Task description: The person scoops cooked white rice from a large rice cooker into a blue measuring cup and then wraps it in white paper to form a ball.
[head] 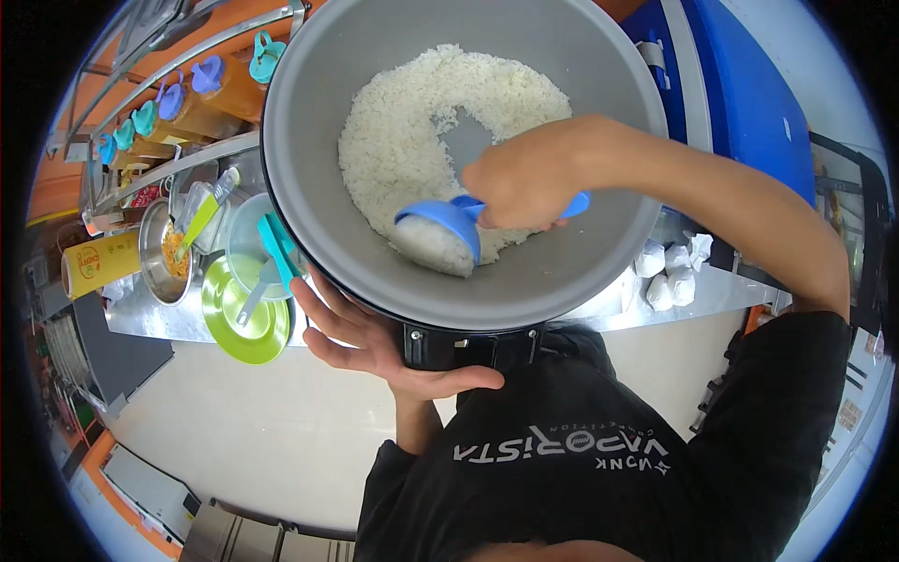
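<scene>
A large rice cooker with a grey inner pot [302,232] stands before me, close against my body. Cooked white rice [400,133] lies in a ring on its bottom, and bare grey metal shows in the middle. My right hand [523,175] reaches into the pot, gripping a blue plastic rice scoop [447,213] by its handle. White rice fills the tilted scoop, which is low over the rice on the near side. My left hand [372,348] lies against the cooker's black outer wall near the front latch [463,344], fingers spread.
Left on the metal counter are a green plate [246,344], a clear plastic bowl [246,218] with utensils, a steel bowl [151,260] and a yellow cup [102,263]. Capped sauce bottles [225,84] line a rack behind. Several white wrapped bundles [678,274] sit at right, near a blue container [751,105].
</scene>
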Motion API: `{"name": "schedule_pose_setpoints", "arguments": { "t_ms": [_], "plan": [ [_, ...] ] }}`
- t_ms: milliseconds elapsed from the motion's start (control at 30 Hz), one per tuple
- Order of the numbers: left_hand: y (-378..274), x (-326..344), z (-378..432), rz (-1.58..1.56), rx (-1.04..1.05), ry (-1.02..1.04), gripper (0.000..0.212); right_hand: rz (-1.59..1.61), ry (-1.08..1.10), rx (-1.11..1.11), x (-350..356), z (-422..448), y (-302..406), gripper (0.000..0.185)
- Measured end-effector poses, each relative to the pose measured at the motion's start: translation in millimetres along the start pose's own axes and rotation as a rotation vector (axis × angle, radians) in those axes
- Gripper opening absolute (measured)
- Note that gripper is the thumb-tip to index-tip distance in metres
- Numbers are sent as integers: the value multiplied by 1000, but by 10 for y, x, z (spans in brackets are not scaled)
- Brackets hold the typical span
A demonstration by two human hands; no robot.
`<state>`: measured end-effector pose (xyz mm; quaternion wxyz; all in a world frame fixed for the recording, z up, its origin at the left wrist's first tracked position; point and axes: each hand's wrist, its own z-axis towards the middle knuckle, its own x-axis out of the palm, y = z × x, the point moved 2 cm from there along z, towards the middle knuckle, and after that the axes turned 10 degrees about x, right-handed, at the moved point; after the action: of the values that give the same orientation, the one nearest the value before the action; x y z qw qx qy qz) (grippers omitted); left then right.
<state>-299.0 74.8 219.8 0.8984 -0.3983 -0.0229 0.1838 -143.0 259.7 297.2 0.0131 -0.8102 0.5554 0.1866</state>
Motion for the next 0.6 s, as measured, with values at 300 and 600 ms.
{"name": "schedule_pose_setpoints", "arguments": {
  "t_ms": [300, 600],
  "plan": [
    [22, 23, 36, 33, 37, 19, 172, -204, -531, -39, 0, 217, -134, 25],
    [19, 5, -39, -17, -16, 5, 172, -30, -554, 53, -190, 217, -210, 26]
  ]
}}
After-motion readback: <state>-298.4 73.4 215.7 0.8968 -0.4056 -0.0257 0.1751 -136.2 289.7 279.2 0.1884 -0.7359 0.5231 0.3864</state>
